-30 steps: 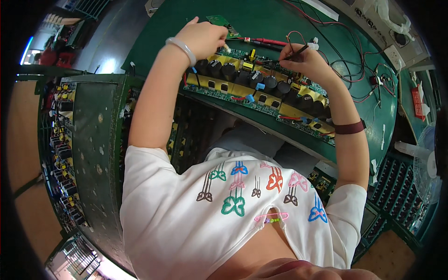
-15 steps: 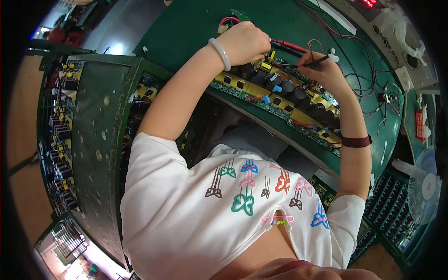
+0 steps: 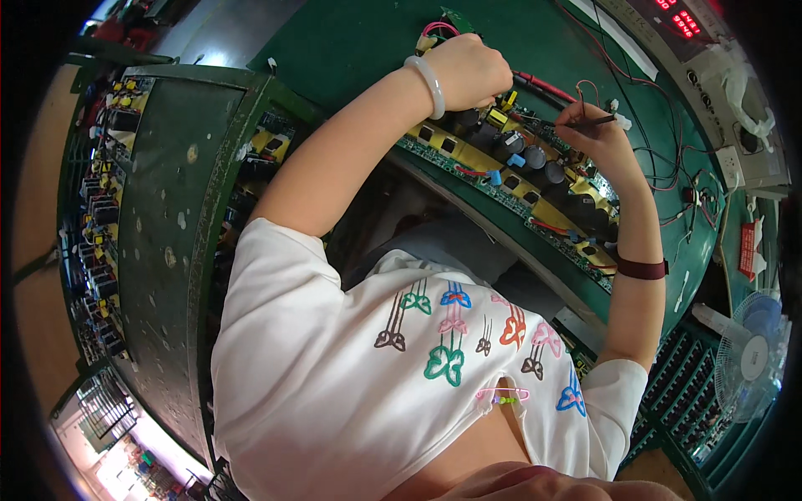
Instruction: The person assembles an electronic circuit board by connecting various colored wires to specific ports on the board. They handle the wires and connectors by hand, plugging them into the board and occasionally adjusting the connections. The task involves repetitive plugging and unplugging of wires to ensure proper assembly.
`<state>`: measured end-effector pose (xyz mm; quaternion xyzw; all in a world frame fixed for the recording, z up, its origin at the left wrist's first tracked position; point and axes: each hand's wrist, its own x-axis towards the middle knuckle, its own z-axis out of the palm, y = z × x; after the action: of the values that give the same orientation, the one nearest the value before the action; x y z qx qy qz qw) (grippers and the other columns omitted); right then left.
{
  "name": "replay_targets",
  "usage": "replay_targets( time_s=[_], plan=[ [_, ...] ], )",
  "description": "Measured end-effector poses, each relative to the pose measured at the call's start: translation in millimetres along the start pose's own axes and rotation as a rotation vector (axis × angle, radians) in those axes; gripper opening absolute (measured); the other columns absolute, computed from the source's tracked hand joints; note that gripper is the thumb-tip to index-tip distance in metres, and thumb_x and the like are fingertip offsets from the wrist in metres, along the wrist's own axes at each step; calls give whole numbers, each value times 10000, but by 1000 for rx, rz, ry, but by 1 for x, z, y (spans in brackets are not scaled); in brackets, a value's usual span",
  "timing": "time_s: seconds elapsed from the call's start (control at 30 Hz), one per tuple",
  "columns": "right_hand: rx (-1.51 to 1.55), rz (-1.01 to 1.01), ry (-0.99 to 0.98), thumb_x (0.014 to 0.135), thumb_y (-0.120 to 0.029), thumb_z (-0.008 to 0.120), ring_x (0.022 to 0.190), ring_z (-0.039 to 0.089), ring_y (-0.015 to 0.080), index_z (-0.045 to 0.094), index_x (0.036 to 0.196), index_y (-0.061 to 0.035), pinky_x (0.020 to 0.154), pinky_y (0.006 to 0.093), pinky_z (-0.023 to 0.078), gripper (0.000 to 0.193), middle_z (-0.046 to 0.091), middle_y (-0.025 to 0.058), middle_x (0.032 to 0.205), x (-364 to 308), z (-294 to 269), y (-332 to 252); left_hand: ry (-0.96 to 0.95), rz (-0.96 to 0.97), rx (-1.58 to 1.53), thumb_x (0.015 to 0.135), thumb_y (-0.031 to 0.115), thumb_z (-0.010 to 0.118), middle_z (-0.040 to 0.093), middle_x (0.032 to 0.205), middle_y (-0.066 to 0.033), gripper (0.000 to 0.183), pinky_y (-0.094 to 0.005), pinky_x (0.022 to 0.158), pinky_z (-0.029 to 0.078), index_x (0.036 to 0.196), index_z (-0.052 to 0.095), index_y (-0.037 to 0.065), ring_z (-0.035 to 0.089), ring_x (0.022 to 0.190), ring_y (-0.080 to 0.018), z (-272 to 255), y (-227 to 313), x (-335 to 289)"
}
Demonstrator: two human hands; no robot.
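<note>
A long green circuit board (image 3: 458,171) lies across the near edge of the bench, crowded with black capacitors (image 3: 533,156), yellow-wrapped parts (image 3: 498,117) and gold-coloured metal strips. Over its far left end my left hand (image 3: 469,73) is closed, knuckles up; its fingertips and anything between them are hidden. My right hand (image 3: 597,135) pinches a thin black pen-like tool (image 3: 595,122) above the board's far side, its tip pointing left toward the components. Between the hands, just beyond the board, lie a red test probe (image 3: 543,86) and a black one.
Instruments with a red lit display (image 3: 678,23) stand at the far right, near loose cables (image 3: 668,159) and a socket (image 3: 730,165). Left is a green rack (image 3: 167,225) holding more boards. A fan (image 3: 752,355) and black slotted racks (image 3: 681,376) stand at right.
The whole view has shifted, placing the hands and board farther right in the picture. Both hands keep nearly the same place over the board. More of the red display shows.
</note>
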<state>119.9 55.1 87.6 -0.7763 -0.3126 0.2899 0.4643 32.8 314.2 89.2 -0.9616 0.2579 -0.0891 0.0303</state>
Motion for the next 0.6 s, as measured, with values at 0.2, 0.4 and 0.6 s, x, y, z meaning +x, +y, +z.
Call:
replay_targets(
  time_s=[0.2,0.4,0.6],
  plan=[
    [41,23,-11,891,-101,710,937,607,71,664,1038,-40,845,239,469,165,669,-3,957,0,0,-5,-144,-106,-77,771,194,745,705,772,-78,117,-381,790,542,788,730,79,698,784,-268,-8,5,14],
    [40,8,44,921,-113,674,887,556,62,654,1116,-42,778,237,439,209,635,-28,961,-5,-1,-10,-104,-167,-191,799,295,764,706,902,-131,298,-388,799,546,956,723,45,691,860,-307,-29,15,26],
    [332,-49,94,976,-153,566,888,534,90,634,1122,-9,844,255,441,216,618,-9,1004,-3,-6,8,312,-204,-680,865,396,736,680,1037,-158,498,-363,789,540,1161,648,7,678,896,-264,-20,43,45]
  ],
)
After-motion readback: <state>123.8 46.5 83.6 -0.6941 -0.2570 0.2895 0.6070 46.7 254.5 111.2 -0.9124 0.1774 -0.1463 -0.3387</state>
